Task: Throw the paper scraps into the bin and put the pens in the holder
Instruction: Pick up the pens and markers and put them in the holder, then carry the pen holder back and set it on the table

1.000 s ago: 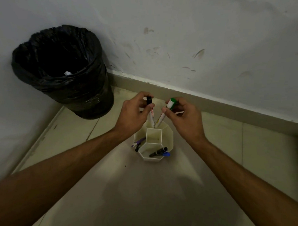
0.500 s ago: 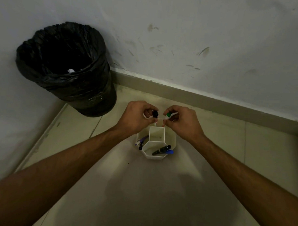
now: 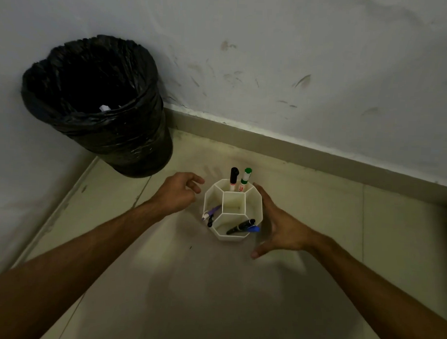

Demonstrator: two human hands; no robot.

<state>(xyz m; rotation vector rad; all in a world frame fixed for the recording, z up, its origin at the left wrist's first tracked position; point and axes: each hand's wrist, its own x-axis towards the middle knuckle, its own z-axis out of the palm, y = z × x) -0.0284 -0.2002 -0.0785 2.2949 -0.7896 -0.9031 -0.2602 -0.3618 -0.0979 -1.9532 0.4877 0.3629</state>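
A white octagonal pen holder [image 3: 254,207] stands on the floor between my hands. In its far compartment stand a black-capped marker [image 3: 233,178] and a green-capped marker [image 3: 245,179]. A purple pen [image 3: 211,212] leans in the left compartment, and a black pen [image 3: 241,226] with a blue one [image 3: 253,229] lies in the near compartment. My left hand [image 3: 179,192] hovers just left of the holder, fingers loosely curled, holding nothing. My right hand [image 3: 281,226] is spread wide just right of the holder, empty. The bin [image 3: 98,104], lined with a black bag, shows a white paper scrap [image 3: 104,107] inside.
The bin stands in the corner where two pale scuffed walls meet. A skirting board [image 3: 306,152] runs along the far wall. The floor is pale tile with a seam [image 3: 362,225] to the right.
Both hands pushed the black-capped and green-capped markers down into the far compartment, let them go and drew apart to the holder's sides.
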